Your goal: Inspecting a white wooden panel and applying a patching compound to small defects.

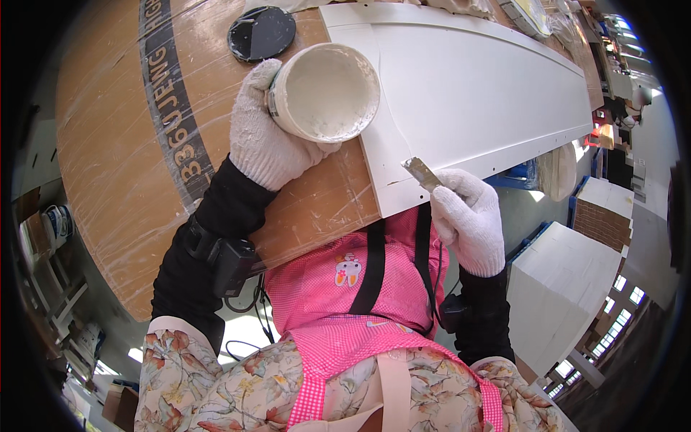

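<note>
With both hands in white knit gloves, the person works at the near corner of a long white painted panel [468, 86] lying on a brown wooden tabletop wrapped in clear film [108, 144].

Left hand [263, 137]: fingers clenched round a white plastic tub of white paste [327, 90], tipped so its mouth faces the person, presumably to keep the paste in easy reach of the blade. Tub hangs over the panel's left edge, partly above the tabletop.

Right hand [468, 216]: fingers closed on a narrow metal putty knife [421, 173], blade pointing up-left, tip on or just above the panel near its front corner. Judging by the small holes along that edge, the low blade angle suits filling or scraping them.

Round black lid [261, 32] lies flat on the tabletop beyond the tub, well clear of the work.

Hard to tell:
- knife handle hidden inside the glove
- whether the blade actually touches the panel
- paste on the blade not visible
- panel's far end bends off toward the rim
- black devices strapped on both forearms, kind unclear
</note>
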### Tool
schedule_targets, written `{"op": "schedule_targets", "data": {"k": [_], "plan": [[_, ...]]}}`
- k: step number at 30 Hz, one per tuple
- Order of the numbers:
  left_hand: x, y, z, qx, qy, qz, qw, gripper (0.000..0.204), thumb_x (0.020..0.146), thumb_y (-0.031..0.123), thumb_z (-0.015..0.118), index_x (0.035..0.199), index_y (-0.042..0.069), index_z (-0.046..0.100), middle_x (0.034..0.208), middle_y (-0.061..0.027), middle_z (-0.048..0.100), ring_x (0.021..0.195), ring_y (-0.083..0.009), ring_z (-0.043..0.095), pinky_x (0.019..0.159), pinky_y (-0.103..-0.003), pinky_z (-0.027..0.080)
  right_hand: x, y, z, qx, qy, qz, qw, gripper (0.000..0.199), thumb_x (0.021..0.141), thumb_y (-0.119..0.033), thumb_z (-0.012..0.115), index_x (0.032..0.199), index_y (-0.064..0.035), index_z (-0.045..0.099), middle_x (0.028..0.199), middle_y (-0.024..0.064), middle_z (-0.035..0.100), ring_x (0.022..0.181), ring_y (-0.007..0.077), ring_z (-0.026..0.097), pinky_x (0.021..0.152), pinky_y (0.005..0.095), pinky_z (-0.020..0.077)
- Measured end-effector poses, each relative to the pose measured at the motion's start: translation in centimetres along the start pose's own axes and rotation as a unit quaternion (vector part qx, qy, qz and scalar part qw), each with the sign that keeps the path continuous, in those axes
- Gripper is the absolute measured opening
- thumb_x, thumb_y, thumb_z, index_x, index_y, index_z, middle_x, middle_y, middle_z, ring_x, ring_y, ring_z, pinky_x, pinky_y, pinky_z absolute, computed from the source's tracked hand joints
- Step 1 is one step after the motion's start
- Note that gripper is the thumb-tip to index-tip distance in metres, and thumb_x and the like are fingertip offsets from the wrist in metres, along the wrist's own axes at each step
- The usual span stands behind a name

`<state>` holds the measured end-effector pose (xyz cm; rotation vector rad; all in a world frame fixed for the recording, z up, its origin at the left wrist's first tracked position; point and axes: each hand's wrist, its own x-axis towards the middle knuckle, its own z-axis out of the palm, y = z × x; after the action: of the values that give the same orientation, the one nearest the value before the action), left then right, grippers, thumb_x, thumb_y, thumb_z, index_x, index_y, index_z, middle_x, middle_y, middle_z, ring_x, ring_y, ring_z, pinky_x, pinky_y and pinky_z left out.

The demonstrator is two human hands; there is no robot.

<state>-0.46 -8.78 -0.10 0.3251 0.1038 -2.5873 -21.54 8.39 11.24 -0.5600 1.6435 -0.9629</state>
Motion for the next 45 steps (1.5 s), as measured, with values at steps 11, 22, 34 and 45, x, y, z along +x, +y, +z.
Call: {"op": "schedule_targets", "data": {"k": [11, 22, 34, 45], "plan": [[0.4, 0.2, -0.2, 0.051, -0.011, 0.026, 0.998, 0.045, 0.094, 0.048, 0.052, 0.128, 0.019, 0.061, 0.124, -0.0039, 0.063, 0.107, -0.0259, 0.060, 0.071, -0.040, 0.050, -2.6, 8.7, -2.1, -0.252, 0.120, -0.236, 0.931, 0.035, 0.092, 0.003, 0.063, 0.126, -0.0030, 0.070, 0.094, 0.0067, 0.062, 0.076, 0.0125, 0.058, 0.067, 0.0267, 0.0481], [0.3, -0.8, 3.1, 0.085, 0.047, 0.031, 0.995, 0.063, 0.102, 0.056, 0.038, 0.140, 0.007, 0.050, 0.139, -0.0359, 0.045, 0.118, -0.0418, 0.060, 0.062, -0.038, 0.051, -0.9, 8.8, 0.5, -0.477, 0.151, -0.392, 0.772, 0.051, 0.068, 0.004, 0.082, 0.115, -0.0133, 0.078, 0.089, 0.0026, 0.050, 0.067, 0.0140, 0.051, 0.057, 0.0272, 0.0414], [0.3, -1.1, 2.4, -0.028, 0.064, 0.037, 0.997, 0.076, 0.099, 0.068, 0.034, 0.146, 0.009, 0.046, 0.142, -0.0357, 0.048, 0.123, -0.0440, 0.058, 0.057, -0.039, 0.050, -0.2, 9.0, 0.7, -0.460, 0.129, -0.395, 0.785, 0.050, 0.067, 0.004, 0.083, 0.114, -0.0127, 0.078, 0.087, 0.0022, 0.048, 0.068, 0.0147, 0.051, 0.056, 0.0281, 0.0408], [0.0, -1.1, 1.5, -0.011, 0.021, 0.038, 0.999, 0.078, 0.099, 0.069, 0.033, 0.151, 0.010, 0.040, 0.147, -0.0344, 0.043, 0.124, -0.0450, 0.056, 0.058, -0.040, 0.050, -0.5, 8.8, 1.2, -0.445, 0.139, -0.374, 0.802, 0.048, 0.067, 0.005, 0.082, 0.112, -0.0114, 0.078, 0.086, 0.0027, 0.050, 0.068, 0.0149, 0.052, 0.057, 0.0277, 0.0417]]}}
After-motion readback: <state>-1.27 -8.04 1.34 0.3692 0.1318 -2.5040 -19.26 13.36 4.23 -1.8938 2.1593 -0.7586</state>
